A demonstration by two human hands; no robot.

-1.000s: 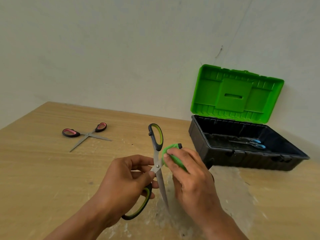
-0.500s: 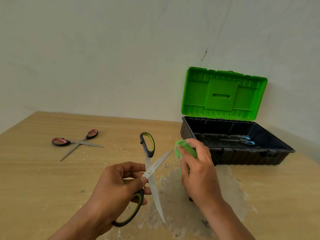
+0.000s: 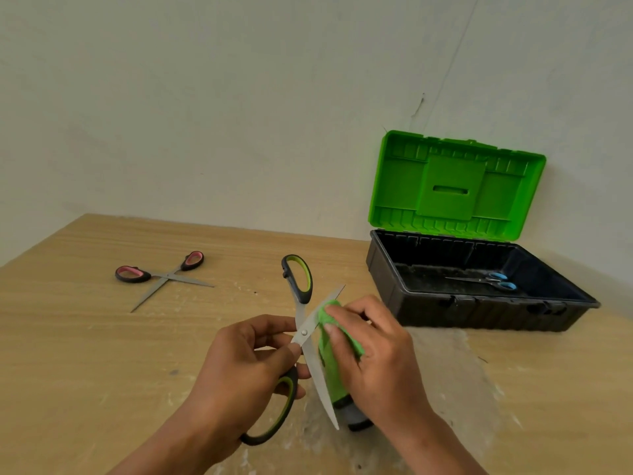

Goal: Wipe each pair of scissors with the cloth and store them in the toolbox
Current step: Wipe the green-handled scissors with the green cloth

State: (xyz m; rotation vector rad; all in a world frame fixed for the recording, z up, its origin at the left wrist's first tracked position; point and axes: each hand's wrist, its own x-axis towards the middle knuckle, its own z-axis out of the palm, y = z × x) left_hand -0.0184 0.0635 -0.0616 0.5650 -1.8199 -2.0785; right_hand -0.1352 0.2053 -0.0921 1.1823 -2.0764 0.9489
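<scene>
The left hand (image 3: 246,368) gripped the lower handle loop of the green-handled scissors (image 3: 304,332), thumb near the pivot, and held them open above the bench (image 3: 85,337). One blade pointed up and right toward the toolbox (image 3: 479,313), and the other slanted down toward the person. The right hand (image 3: 373,358) clutched the bunched green cloth (image 3: 334,382) and pressed it against the upper blade just beyond the pivot. The toolbox stood open at the bench's far right, its green lid (image 3: 452,190) upright before the wall, with blue-handled scissors (image 3: 493,282) lying inside. Pink-handled scissors (image 3: 164,275) lay open on the bench, well apart to the left.
</scene>
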